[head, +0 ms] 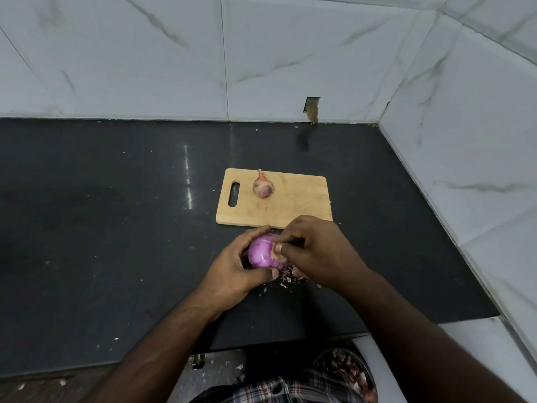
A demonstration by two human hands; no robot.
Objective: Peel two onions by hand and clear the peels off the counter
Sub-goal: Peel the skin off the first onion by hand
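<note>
Two hands are meeting over the dark counter (116,228), just in front of the cutting board (290,207). The left hand (235,274) is reaching in from the lower left and curling round a purple onion (263,253), thumb under its near side and fingers wrapping over the far side. The right hand (316,251) is coming in from the lower right, its fingertips pinching a scrap of papery skin (277,255) at the onion's right end. Loose peels (293,274) are lying on the counter just beneath and beside the right hand. A second onion (263,186), its dry skin on, is sitting on the board near the handle slot, well apart from both hands. White marble-look tiles (319,53) are lining the wall behind and to the right. At the bottom right, below the counter edge, a bowl (348,373) is holding more peels.
</note>
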